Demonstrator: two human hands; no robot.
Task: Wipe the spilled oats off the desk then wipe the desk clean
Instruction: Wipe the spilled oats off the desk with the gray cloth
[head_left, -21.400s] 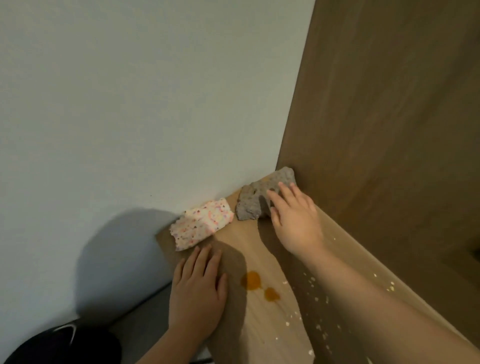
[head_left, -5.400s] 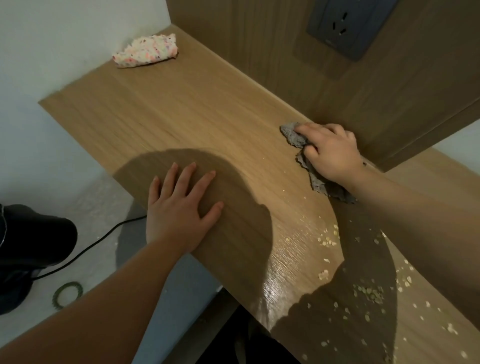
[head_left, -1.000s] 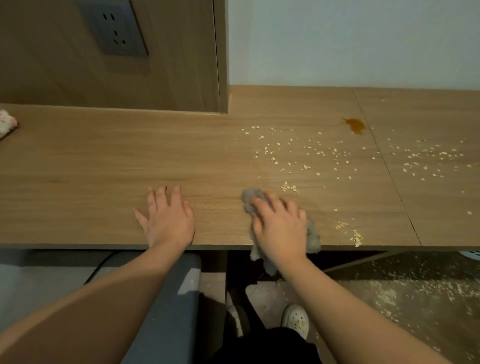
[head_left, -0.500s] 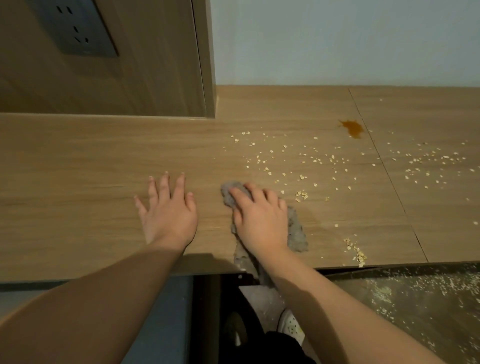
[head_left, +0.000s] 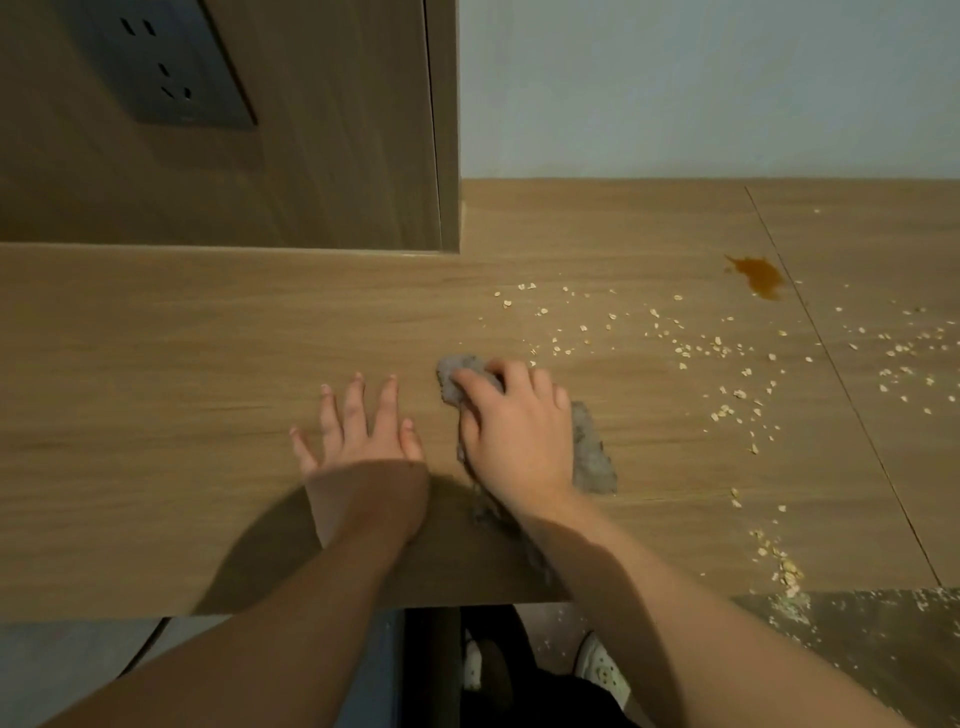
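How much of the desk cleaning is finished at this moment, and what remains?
Done: the left part of the desk looks clean. In hand: the right hand grips a grey cloth on the desk; the left hand rests flat beside it. Left: oats scattered to the right, a small pile near the front edge, and an orange stain.
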